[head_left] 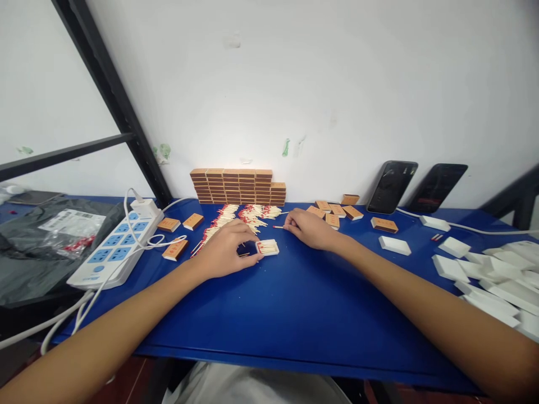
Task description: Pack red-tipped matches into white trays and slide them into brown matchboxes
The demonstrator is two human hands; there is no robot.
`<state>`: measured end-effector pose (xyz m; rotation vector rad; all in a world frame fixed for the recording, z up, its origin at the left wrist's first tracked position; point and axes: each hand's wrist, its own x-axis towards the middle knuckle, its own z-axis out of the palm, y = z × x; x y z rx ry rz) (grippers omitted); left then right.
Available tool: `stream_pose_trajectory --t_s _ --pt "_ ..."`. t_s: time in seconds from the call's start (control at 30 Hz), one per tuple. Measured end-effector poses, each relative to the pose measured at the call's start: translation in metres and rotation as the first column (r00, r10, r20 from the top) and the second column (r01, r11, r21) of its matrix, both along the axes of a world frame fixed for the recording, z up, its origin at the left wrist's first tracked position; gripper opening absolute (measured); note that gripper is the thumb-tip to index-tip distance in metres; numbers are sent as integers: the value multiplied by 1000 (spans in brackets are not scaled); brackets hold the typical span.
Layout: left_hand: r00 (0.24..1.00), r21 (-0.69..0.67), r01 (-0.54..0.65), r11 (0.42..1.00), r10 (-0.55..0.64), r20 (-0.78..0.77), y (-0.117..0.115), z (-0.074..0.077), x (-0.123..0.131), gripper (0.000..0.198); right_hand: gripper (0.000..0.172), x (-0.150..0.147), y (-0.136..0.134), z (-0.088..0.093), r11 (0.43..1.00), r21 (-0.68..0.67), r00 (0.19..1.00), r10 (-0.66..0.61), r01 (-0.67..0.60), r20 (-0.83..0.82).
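Observation:
A small white matchbox tray lies on the blue table, with several matches inside. My left hand grips its left end between thumb and fingers. To the right of the tray, my right hand is closed in a pinch on a match, whose red head points left. Behind my left hand spreads a heap of loose red-headed matches, partly hidden by that hand. Another cluster of matches lies between the hands, farther back.
Stacked matchboxes stand against the wall. Loose matchboxes lie left and right. A power strip with white cables and a dark plastic bag occupy the left. Two phones lean at the back right, beyond piled white trays.

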<state>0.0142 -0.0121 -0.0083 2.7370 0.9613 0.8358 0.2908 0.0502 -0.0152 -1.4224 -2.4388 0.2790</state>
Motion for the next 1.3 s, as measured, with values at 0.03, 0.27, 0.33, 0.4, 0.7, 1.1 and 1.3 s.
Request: stream_pose_trajectory --t_s 0.03,0.27,0.33,0.4,0.7,1.1,1.3 --pt "1000 2 -7 1000 7 -2 0 0 0 22 13 -1 -1 1 1000 -1 1000 5 -5 -10" --pt "999 14 -32 999 32 -7 2 -2 -2 23 13 -17 -24 12 973 -33 962 222 -230 -160" --pt "999 11 -32 999 32 -7 2 -2 -2 22 13 -23 -34 14 966 -61 960 242 -252 -143" --pt "1000 4 -27 1000 27 -5 1 -2 -1 21 11 -28 -40 14 967 -70 965 234 -243 -119" --pt "1000 -8 -10 1000 10 -10 0 -1 1 19 11 -25 -34 14 948 -44 940 305 -315 -151" --pt "1000 -26 -9 1000 9 -13 -1 0 0 20 7 -21 -32 16 936 -125 939 312 -330 -141" --pt "1000 -22 -10 1000 10 -12 -1 0 1 20 10 -22 -33 16 939 -144 945 290 -312 -151"
